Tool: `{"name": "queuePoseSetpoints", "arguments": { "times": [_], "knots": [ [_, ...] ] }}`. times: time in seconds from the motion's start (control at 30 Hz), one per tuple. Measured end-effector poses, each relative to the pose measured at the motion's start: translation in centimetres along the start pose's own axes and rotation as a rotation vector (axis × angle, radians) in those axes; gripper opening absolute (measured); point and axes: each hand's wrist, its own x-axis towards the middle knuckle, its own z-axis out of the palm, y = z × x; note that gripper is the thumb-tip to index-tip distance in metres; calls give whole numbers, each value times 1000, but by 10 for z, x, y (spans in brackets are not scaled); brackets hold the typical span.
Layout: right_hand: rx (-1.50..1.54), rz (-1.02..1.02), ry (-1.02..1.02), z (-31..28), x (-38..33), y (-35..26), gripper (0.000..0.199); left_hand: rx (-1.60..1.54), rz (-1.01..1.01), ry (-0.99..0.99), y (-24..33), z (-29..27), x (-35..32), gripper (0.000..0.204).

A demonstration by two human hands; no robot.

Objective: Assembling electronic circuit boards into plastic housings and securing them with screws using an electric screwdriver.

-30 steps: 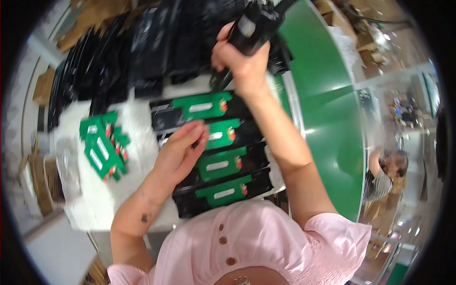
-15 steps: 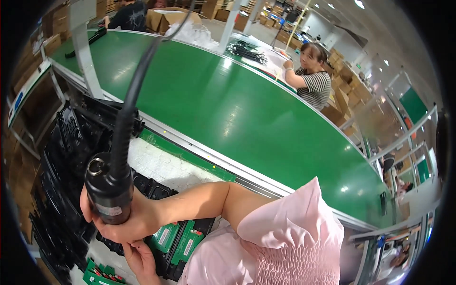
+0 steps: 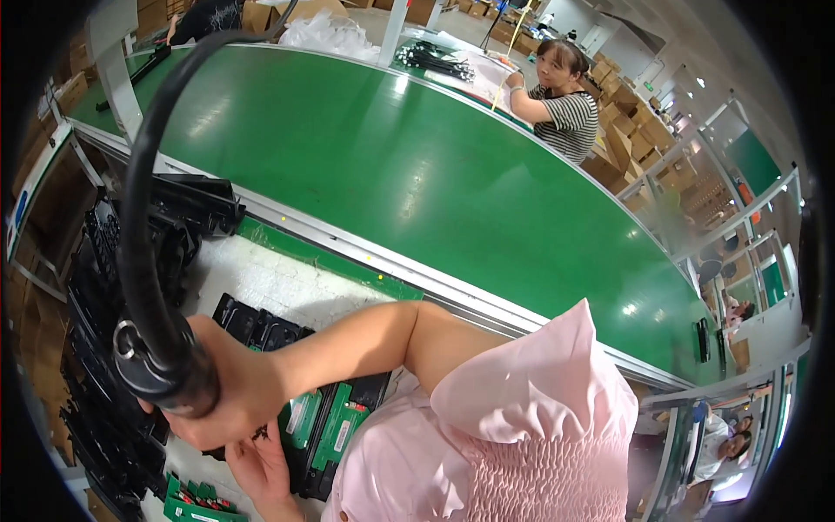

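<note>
Right hand [image 3: 228, 393] grips a black tool [image 3: 161, 370] raised over the bench, left hand [image 3: 258, 465] rests open, probably flat, on black-green packs [image 3: 326, 426]; several packs lie lined up, green tags [image 3: 196, 507] left beside, more black parts [image 3: 104, 287] stacked behind

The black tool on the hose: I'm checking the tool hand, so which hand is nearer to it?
Right. The right hand wraps the black tool; the left hand is lower, by the green-labelled black cartridges.
</note>
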Motion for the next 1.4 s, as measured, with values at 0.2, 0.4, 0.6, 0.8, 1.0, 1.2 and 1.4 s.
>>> {"name": "queuePoseSetpoints", "arguments": {
  "times": [0.2, 0.4, 0.6, 0.8, 1.0, 1.2, 1.4],
  "knots": [
    [-3, 14, 1, 3, 10, 1, 19, 36, -17, -80, 18, -24, 0, 28],
    [25, 121, 33, 6, 10, -2, 17, 56, 14, -33, 18, -28, 1, 22],
    [65, 204, 25, 6, 8, -10, 18, 19, 17, -200, 14, -31, 0, 23],
    [152, 322, 17, 6, -1, 32, 14, 157, 165, -131, 21, -47, -6, 33],
    [-51, 86, -1, -1, 31, 46, 11, 238, 50, -60, 16, -2, -4, 16],
    [-20, 315, 62, 15, 29, 85, 23, 197, 145, -41, 33, -22, -4, 17],
    [-72, 327, 66, 18, 29, 96, 19, 125, 313, -14, 60, -35, 3, 14]
  ]
}}
